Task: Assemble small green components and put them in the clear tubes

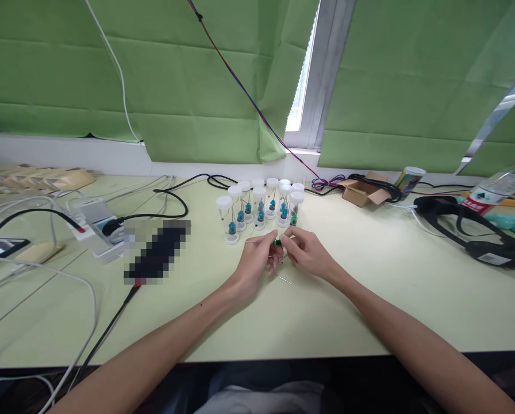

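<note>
My left hand is closed, its thumb and fingers pinching a small shiny green part. From the right, my right hand meets it with thumb and index finger pressed together at the part's edge; what lies between those fingertips is too small to make out. A thin metal rod shows just below my hands. Right behind them stand several clear tubes with white caps, upright in a cluster. Small blue pieces and thin wires show inside, with a green piece in the rightmost front tube.
To the left are a pixelated dark device, a white power strip and tangled cables. An open cardboard box, a printed can, a black headset and a plastic bottle stand on the right. Green blinds hang behind.
</note>
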`<state>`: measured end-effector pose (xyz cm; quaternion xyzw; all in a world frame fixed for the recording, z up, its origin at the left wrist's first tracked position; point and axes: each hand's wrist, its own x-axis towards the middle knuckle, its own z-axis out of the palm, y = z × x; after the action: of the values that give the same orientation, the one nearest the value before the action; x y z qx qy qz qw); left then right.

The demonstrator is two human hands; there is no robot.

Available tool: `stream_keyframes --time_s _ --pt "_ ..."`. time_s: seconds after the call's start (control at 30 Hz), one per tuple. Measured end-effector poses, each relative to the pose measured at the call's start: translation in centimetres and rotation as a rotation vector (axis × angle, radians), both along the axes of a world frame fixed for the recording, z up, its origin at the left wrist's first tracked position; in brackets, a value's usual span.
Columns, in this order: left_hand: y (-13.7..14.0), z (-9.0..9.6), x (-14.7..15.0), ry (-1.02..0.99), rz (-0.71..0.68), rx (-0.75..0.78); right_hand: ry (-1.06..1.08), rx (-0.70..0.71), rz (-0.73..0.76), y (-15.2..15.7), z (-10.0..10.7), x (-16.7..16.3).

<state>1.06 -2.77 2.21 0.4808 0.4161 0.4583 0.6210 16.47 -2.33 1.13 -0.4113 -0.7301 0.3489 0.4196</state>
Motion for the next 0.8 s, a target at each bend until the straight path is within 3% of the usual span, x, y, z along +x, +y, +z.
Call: stream_keyframes --time_s 0.4,0.8 --pt "-0.11 -0.2 -0.05 0.01 -0.032 0.019 -0.054 0.055 0.023 -0.07 0.35 0.04" --pt "-0.09 -0.04 -0.13 -0.001 -0.009 0.007 0.012 0.002 0.019 -0.03 -0.09 0.09"
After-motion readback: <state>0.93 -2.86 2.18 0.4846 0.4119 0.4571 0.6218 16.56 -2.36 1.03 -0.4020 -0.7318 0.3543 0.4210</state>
